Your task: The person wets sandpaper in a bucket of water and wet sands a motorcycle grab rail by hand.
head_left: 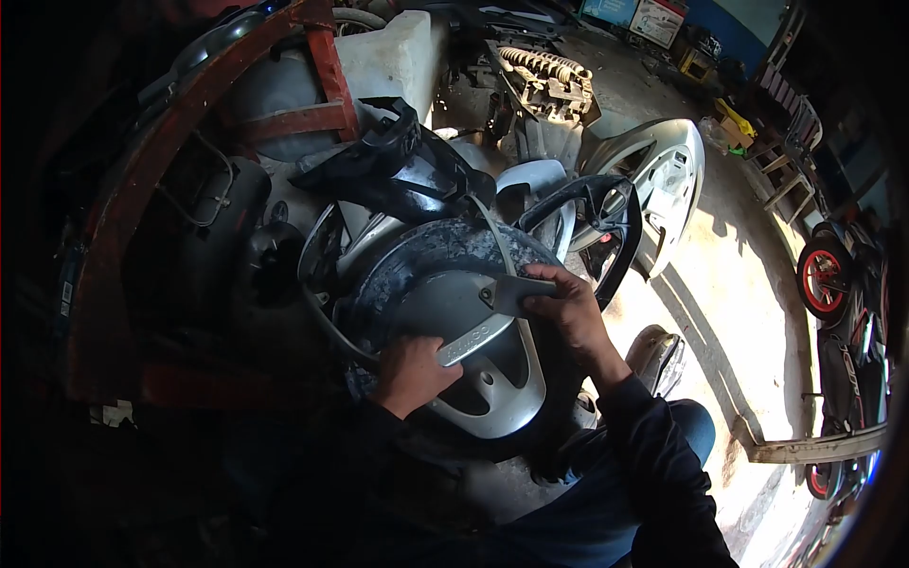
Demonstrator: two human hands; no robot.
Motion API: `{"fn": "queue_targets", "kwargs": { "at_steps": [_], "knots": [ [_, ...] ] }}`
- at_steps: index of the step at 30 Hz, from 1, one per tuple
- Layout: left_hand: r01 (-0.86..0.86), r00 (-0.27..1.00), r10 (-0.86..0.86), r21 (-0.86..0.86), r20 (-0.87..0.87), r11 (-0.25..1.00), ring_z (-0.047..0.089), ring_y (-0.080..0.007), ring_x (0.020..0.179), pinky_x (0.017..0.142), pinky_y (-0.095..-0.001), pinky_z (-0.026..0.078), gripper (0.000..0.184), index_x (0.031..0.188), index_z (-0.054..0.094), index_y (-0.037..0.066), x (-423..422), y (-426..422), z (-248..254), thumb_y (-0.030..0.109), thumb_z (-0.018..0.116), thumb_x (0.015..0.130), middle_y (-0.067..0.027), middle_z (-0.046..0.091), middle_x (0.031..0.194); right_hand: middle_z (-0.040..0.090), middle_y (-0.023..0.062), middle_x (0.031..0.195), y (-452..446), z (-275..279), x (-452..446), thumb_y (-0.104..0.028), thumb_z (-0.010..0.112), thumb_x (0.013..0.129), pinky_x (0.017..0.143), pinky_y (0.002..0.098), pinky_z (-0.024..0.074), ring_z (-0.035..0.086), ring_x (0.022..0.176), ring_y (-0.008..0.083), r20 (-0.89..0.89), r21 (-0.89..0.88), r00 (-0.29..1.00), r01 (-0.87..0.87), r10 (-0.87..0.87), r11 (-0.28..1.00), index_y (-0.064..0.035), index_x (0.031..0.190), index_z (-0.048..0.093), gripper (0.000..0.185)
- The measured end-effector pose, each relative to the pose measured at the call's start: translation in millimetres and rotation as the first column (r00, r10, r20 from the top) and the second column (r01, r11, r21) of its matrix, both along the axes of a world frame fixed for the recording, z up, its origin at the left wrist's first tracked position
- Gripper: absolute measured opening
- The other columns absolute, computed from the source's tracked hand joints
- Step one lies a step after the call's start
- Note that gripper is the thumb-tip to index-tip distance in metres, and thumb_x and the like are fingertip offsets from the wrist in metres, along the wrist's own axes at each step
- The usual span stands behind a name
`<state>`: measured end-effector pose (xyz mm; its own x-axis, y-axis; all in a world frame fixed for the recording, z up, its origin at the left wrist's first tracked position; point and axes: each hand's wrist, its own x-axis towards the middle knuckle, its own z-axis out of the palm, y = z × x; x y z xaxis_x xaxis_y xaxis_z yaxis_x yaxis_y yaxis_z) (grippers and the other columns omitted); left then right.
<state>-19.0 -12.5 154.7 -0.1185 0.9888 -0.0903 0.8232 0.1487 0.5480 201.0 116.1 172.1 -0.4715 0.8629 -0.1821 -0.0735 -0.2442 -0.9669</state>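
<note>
My left hand (414, 374) is closed around the near end of a silver motorcycle trim piece (476, 341) with raised lettering. Between the thumb and fingers of my right hand (571, 308) is a small grey sheet (519, 296), like a piece of sandpaper; its left edge lies by the trim's far end. Beneath my hands is a round black tub (379, 293), scuffed on its rim, with a grey surface inside it. A silver curved panel (511, 412) with openings rests just below the trim piece. Whether the sheet presses on the trim, I cannot tell.
A black plastic fairing (407, 170) and a large silver fairing (672, 180) lie beyond the tub. To the left stands a red frame (123, 237). A motorcycle with a red-rimmed wheel (822, 277) and a wooden bench (819, 447) are on the right.
</note>
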Motion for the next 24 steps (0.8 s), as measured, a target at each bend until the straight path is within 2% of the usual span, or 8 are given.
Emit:
{"fn": "queue_targets", "kwargs": {
  "at_steps": [3, 9, 11, 12, 14, 15, 18, 24],
  "knots": [
    [0.002, 1.000, -0.002, 0.007, -0.005, 1.000, 0.069, -0.0379, 0.077, 0.072, -0.0469, 0.055, 0.024, 0.083, 0.072, 0.007, -0.3, -0.4, -0.9, 0.030, 0.072, 0.074, -0.0172, 0.071, 0.080, 0.070, 0.0126, 0.110, 3.1, -2.4, 0.5, 0.010, 0.067, 0.084, 0.090, 0.0286, 0.0540, 0.068, 0.097, 0.0163, -0.065, -0.110, 0.997, 0.027, -0.034, 0.994, 0.0032, 0.130, 0.057, 0.048],
    [0.005, 1.000, -0.005, -0.004, -0.013, 1.000, 0.069, -0.0375, 0.078, 0.071, -0.0472, 0.054, 0.024, 0.084, 0.072, 0.007, 0.6, 0.7, 0.0, 0.028, 0.072, 0.074, -0.0168, 0.071, 0.080, 0.068, 0.0094, 0.109, -7.8, 0.8, -6.3, 0.005, 0.064, 0.090, 0.087, 0.0284, 0.0543, 0.067, 0.098, 0.0174, 0.043, 0.013, 0.992, -0.117, 0.116, 0.993, -0.0002, 0.119, 0.062, 0.030],
    [-0.005, 1.000, 0.005, -0.004, -0.010, 1.000, 0.069, -0.0376, 0.078, 0.072, -0.0471, 0.055, 0.024, 0.084, 0.072, 0.007, 1.2, 1.2, 1.6, 0.029, 0.072, 0.073, -0.0169, 0.071, 0.080, 0.063, 0.0099, 0.121, -13.8, -10.4, -9.0, 0.002, 0.068, 0.084, 0.089, 0.0370, 0.0527, 0.063, 0.106, 0.0268, 0.429, 0.565, 0.901, -0.207, -0.070, 0.799, -0.0055, 0.119, 0.065, 0.036],
    [-0.015, 1.000, 0.015, -0.004, -0.007, 1.000, 0.069, -0.0378, 0.079, 0.072, -0.0470, 0.055, 0.025, 0.085, 0.073, 0.007, 1.4, 0.8, 2.1, 0.029, 0.072, 0.073, -0.0170, 0.071, 0.080, 0.063, 0.0099, 0.121, -18.5, -8.3, -11.1, 0.002, 0.068, 0.084, 0.089, 0.0370, 0.0527, 0.063, 0.106, 0.0268, 0.428, 0.564, 0.901, -0.207, -0.069, 0.800, -0.0055, 0.119, 0.065, 0.036],
    [-0.027, 1.000, 0.027, 0.012, -0.004, 1.000, 0.069, -0.0380, 0.077, 0.071, -0.0467, 0.054, 0.026, 0.083, 0.072, 0.007, 0.5, 0.9, -0.7, 0.030, 0.074, 0.072, -0.0168, 0.071, 0.079, 0.059, 0.0099, 0.126, -27.5, -1.2, -15.5, -0.008, 0.074, 0.078, 0.089, 0.0442, 0.0508, 0.058, 0.112, 0.0307, 0.547, 0.828, 0.754, -0.424, -0.364, 0.367, -0.0098, 0.119, 0.067, 0.042],
    [-0.039, 0.999, 0.039, 0.029, 0.001, 0.999, 0.068, -0.0383, 0.075, 0.070, -0.0463, 0.054, 0.027, 0.082, 0.072, 0.007, -0.5, 0.8, -2.0, 0.032, 0.075, 0.071, -0.0166, 0.070, 0.078, 0.059, 0.0148, 0.127, -30.4, -2.4, -13.9, 0.001, 0.066, 0.074, 0.102, 0.0427, 0.0486, 0.056, 0.120, 0.0339, 0.623, 0.773, 0.728, -0.519, -0.286, 0.364, -0.0070, 0.122, 0.065, 0.048],
    [-0.034, 0.999, 0.035, 0.029, -0.024, 0.999, 0.068, -0.0384, 0.075, 0.070, -0.0463, 0.054, 0.027, 0.082, 0.073, 0.007, -3.9, 1.8, -2.8, 0.032, 0.075, 0.071, -0.0168, 0.070, 0.078, 0.058, 0.0088, 0.132, -54.6, -1.2, -21.3, -0.010, 0.070, 0.079, 0.096, 0.0435, 0.0523, 0.052, 0.127, 0.0301, 0.641, 0.763, 0.712, -0.550, -0.287, 0.339, -0.0082, 0.120, 0.067, 0.041],
    [-0.050, 0.999, 0.050, 0.010, -0.016, 0.999, 0.068, -0.0384, 0.075, 0.070, -0.0466, 0.054, 0.027, 0.082, 0.073, 0.008, -2.3, 2.2, -4.9, 0.032, 0.074, 0.070, -0.0167, 0.070, 0.077, 0.061, 0.0222, 0.130, -41.4, -25.7, -6.9, -0.009, 0.069, 0.079, 0.100, 0.0396, 0.0527, 0.059, 0.124, 0.0377, 0.594, 0.783, 0.754, -0.462, -0.281, 0.416, -0.0027, 0.124, 0.064, 0.046]
  ]
}}
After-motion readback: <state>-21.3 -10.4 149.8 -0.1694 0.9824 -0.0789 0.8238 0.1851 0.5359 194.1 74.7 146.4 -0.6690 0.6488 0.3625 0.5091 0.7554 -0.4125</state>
